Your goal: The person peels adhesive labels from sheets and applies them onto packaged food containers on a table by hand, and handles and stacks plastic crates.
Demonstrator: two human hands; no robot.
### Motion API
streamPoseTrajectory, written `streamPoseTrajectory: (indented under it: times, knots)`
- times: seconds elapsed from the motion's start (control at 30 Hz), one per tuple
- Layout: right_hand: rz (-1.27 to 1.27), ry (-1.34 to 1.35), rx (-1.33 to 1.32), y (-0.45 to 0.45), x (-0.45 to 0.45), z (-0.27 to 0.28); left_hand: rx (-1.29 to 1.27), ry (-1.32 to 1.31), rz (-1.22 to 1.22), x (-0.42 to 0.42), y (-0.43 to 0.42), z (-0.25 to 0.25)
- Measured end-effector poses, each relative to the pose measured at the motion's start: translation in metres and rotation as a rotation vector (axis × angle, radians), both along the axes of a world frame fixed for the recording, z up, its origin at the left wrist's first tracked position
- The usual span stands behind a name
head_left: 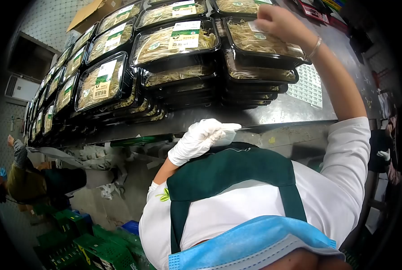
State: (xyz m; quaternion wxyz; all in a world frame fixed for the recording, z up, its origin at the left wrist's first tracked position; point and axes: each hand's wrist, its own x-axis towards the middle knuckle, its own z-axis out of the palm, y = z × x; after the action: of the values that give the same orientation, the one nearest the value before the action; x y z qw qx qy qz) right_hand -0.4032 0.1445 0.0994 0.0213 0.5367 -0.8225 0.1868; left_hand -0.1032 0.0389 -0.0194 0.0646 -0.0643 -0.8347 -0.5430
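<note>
Well, nearest of all, in front of the dark green apron (pixel 230 175), the gloved left hand (pixel 196 141) grasps a white, ribbed-looking piece (pixel 228 137), perhaps a folded label sheet, held close to the body, probably so that it stays within easy reach of the other hand; just beyond runs the near edge of the metal table (pixel 187 118), with a strip of tabletop between that edge and the stacks, room enough for the left hand to shift sideways without knocking a tray; farther in, at the right, a white label sheet (pixel 310 90) lies flat beside the front right stack, likely put there to be handy for the right arm, which arches over it; on top of that stack sits the black sprout tray (pixel 250 44), its lid facing up, and the bare right hand (pixel 277 24) is over its far part, fingers curled together at a small white label (pixel 255 27), though whether they pinch it or press it down I cannot tell; the neighbouring trays (pixel 174 42) stand rim to rim, presumably to save space, leaving only narrow gaps to the left, while the freer side for the arm is the right; beyond the far left stacks shows a cardboard box (pixel 91 13).
</note>
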Motion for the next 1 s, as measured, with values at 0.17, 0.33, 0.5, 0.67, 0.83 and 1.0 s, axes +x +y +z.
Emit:
streamPoseTrajectory:
  times: [0.17,0.33,0.5,0.67,0.83,1.0]
  knots:
    - [-0.052,0.664,-0.12,0.008,-0.015,-0.015,0.772,-0.248,0.131,0.012,-0.002,-0.023]
    - [0.12,0.136,0.156,0.021,0.027,-0.017,0.838,-0.189,0.213,0.011,0.0,-0.02]
    - [0.152,-0.032,0.157,0.027,0.01,-0.004,0.735,0.05,0.299,0.001,-0.003,-0.01]
    - [0.244,-0.246,-0.337,0.043,0.092,0.008,0.376,0.293,0.51,-0.019,-0.005,0.011]
    - [0.376,-0.493,-0.254,0.023,0.156,-0.043,0.407,0.436,0.504,-0.026,0.01,0.013]
    - [0.4,-0.496,-0.385,0.023,0.161,-0.052,0.132,0.579,0.554,-0.027,-0.003,0.003]
